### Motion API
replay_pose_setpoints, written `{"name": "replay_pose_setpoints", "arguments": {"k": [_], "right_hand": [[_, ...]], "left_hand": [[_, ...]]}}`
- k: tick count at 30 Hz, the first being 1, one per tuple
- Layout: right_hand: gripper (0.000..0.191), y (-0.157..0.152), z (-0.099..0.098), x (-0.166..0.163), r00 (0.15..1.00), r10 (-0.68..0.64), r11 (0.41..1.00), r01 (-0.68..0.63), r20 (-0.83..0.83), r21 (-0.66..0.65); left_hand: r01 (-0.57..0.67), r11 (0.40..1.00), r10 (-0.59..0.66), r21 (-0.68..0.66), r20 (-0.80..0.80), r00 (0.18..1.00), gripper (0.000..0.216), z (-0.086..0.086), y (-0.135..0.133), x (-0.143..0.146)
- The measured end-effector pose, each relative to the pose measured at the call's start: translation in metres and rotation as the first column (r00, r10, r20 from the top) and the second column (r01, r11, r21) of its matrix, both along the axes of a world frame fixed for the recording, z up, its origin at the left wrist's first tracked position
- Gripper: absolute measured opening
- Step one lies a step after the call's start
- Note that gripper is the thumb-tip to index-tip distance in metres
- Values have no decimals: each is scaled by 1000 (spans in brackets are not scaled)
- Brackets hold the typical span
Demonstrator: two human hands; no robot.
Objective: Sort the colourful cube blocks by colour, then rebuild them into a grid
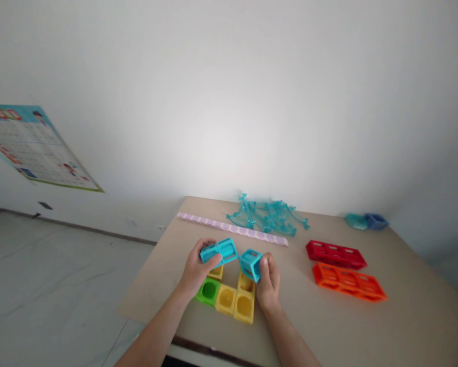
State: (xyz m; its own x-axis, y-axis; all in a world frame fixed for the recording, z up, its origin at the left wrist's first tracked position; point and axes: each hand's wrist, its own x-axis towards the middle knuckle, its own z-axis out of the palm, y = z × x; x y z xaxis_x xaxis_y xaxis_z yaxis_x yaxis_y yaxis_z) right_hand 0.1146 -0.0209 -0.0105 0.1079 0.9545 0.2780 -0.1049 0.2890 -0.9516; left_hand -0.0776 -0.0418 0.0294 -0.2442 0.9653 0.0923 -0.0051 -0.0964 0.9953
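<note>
My left hand (198,265) is closed around a pair of joined light-blue cube blocks (227,250), thumb across the near side. In my right hand (269,280) is a single light-blue cube block (249,264) with open sides, tilted. A small gap separates the two blue pieces. Both hands are above a joined shape of yellow cube blocks (244,307) and one green cube block (208,291), which have round holes on top. My left hand and the blue pieces hide part of that shape.
On the table (297,321) lie a red block row (335,254) and an orange block row (348,282) at right. A purple patterned strip (232,229) crosses behind my hands. Translucent teal track pieces (270,214) are heaped by the wall, and a dark-blue block (376,221) sits far right.
</note>
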Motion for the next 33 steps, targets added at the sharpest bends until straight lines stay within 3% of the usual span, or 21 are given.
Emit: {"name": "replay_pose_setpoints", "arguments": {"k": [10, 13, 18, 22, 30, 33], "right_hand": [[35, 9, -1, 1, 978, -98, 995, 91, -186, -42], [39, 16, 2, 5, 968, -113, 993, 101, -222, -61], [37, 10, 5, 5, 994, -14, 999, 9, -111, -52], [40, 5, 10, 2, 997, 71, 996, -72, -25, -52], [38, 10, 9, 4, 995, 88, 993, -84, 52, -85], [47, 8, 4, 8, 991, 122, 992, -120, 55, -45]], "left_hand": [[-10, 1000, 10, -3, 1, 1000, 38, -2, 0, -1], [37, 999, -37, -22, -2, 999, 39, 1, -2, -1], [192, 979, -195, -65, -49, 980, 48, 8, -8, 1], [189, 980, -194, -64, -82, 978, 45, 8, -9, 0], [182, 981, -186, -65, -63, 980, 40, 9, -7, -1], [173, 982, -178, -74, -60, 982, 39, 10, -7, 0]]}}
